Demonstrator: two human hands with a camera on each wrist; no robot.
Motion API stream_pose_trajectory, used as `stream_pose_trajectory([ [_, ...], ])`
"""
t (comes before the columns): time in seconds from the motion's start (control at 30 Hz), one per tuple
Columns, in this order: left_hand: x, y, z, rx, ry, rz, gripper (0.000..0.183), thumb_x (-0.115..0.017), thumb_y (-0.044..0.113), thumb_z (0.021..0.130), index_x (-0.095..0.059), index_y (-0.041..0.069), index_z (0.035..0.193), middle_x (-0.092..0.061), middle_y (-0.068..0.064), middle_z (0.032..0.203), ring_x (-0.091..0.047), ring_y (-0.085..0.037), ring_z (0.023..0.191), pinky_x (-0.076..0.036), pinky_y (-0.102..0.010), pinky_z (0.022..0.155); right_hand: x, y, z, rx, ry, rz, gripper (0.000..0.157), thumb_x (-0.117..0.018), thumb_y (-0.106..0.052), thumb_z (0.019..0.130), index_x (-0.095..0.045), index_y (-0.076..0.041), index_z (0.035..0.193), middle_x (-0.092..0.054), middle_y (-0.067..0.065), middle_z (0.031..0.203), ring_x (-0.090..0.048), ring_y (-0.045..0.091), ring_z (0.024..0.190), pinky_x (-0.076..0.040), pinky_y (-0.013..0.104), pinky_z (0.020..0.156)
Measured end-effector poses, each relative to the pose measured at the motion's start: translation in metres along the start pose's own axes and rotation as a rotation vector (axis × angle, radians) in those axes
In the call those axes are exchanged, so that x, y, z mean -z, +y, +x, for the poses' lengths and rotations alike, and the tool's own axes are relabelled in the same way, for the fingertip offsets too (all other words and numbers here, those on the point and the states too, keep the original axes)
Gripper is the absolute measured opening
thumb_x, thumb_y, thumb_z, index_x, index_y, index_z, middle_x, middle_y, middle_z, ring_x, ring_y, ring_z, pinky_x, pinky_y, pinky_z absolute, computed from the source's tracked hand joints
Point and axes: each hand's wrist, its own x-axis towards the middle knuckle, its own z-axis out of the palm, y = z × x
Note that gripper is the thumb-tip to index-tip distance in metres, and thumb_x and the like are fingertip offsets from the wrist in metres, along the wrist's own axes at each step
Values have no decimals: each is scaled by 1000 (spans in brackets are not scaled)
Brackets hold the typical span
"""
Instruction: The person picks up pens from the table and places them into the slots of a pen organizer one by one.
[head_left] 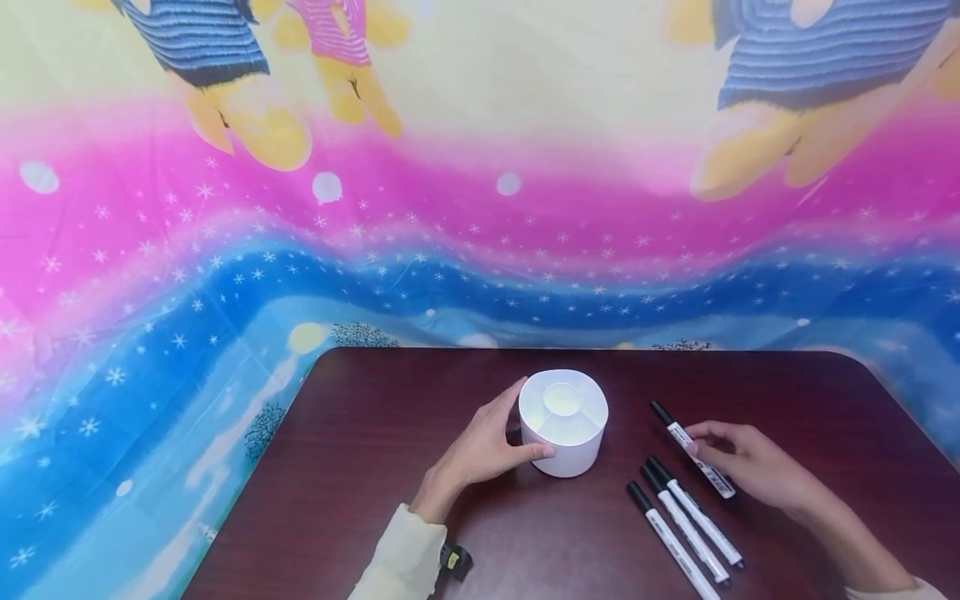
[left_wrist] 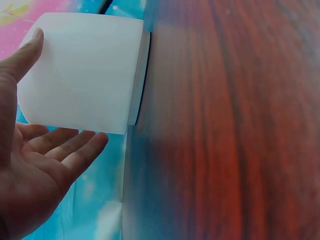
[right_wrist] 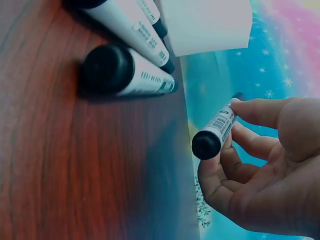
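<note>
A round white pen holder (head_left: 573,458) with inner dividers stands upright on the table. My left hand (head_left: 483,446) holds it from the left, thumb on the near wall and fingers round the far side. In the left wrist view the thumb and fingers lie on opposite sides of its smooth wall (left_wrist: 85,75). My right hand (head_left: 765,471) pinches a white marker (head_left: 711,473) with black ends between thumb and fingers. The right wrist view shows this marker (right_wrist: 223,122) raised off the tabletop, its black end (right_wrist: 206,146) towards the camera.
Three more black-capped white markers (head_left: 684,550) lie side by side on the dark wooden table (head_left: 420,400), between the pen holder and my right forearm. Behind the table hangs a colourful printed cloth (head_left: 450,225). A small black item (head_left: 456,562) shows beside the left sleeve.
</note>
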Motion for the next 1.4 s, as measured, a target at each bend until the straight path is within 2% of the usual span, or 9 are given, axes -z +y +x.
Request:
stream_pose_trajectory([
  [0.23, -1, 0, 0, 1, 3, -10, 114, -88, 58, 84, -25, 22, 172, -43, 0, 171, -48, -20, 154, -45, -53, 126, 0, -6, 4, -15, 24, 34, 45, -59, -35, 112, -64, -2, 142, -72, 17, 135, -65, 3, 110, -56, 23, 80],
  [0.47, 0, -1, -1, 2, 5, -12, 114, -88, 59, 84, -25, 21, 172, -43, -2, 171, -49, -21, 153, -46, -53, 125, -4, -15, 9, 60, 96, 103, 40, -59, -30, 113, -64, -1, 140, -72, 17, 131, -65, -4, 104, -56, 21, 82],
  [0.7, -1, 0, -2, 4, 4, -17, 115, -88, 58, 84, -24, 21, 172, -43, -2, 171, -49, -22, 153, -45, -54, 125, -5, -29, 14, 52, 127, 165, 43, -60, -30, 112, -60, -1, 144, -71, 20, 133, -73, 7, 102, -56, 20, 85],
  [0.97, -1, 0, -1, 5, 5, -15, 116, -88, 58, 84, -24, 21, 172, -42, -2, 171, -48, -21, 154, -45, -54, 126, -7, -43, 22, 98, 200, 270, 46, -61, -29, 112, -58, 3, 145, -69, -1, 118, -68, -2, 103, -62, 21, 90],
  [1.17, -1, 0, -1, 2, 6, -11, 116, -88, 59, 85, -23, 21, 173, -41, -2, 172, -47, -22, 154, -45, -54, 126, -10, -50, 28, 85, 244, 292, 46, -60, -30, 112, -57, 3, 145, -66, 0, 116, -67, -1, 100, -62, 19, 88],
  [1.4, -1, 0, -1, -7, 7, -5, 115, -87, 59, 85, -23, 20, 173, -41, -2, 172, -48, -22, 154, -46, -54, 125, -14, -62, 35, 143, 328, 392, 39, -61, -21, 111, -58, 7, 138, -67, -10, 106, -69, 4, 93, -63, 19, 82],
])
